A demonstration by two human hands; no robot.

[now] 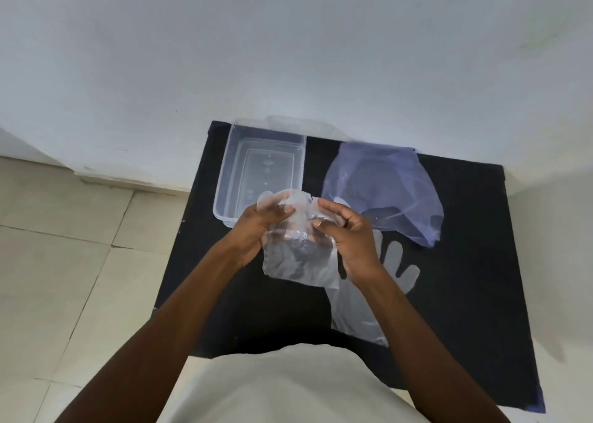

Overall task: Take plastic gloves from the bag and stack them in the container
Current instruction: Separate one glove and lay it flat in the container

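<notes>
A clear plastic glove [298, 262] hangs between both hands above the dark table. My left hand [256, 226] pinches its upper left part, and my right hand [346, 233] pinches its upper right part. The glove's fingers point away from me, over the near edge of the clear rectangular container [231, 165], which looks empty. A bluish translucent bag [385, 191] lies to the right of the container. Another clear glove [362, 310] lies flat on the table below my right hand, its fingers spread toward the right.
The black table [465, 278] stands against a white wall [288, 53]. Pale floor tiles [64, 262] lie to the left. My light shirt [288, 387] fills the bottom of the view.
</notes>
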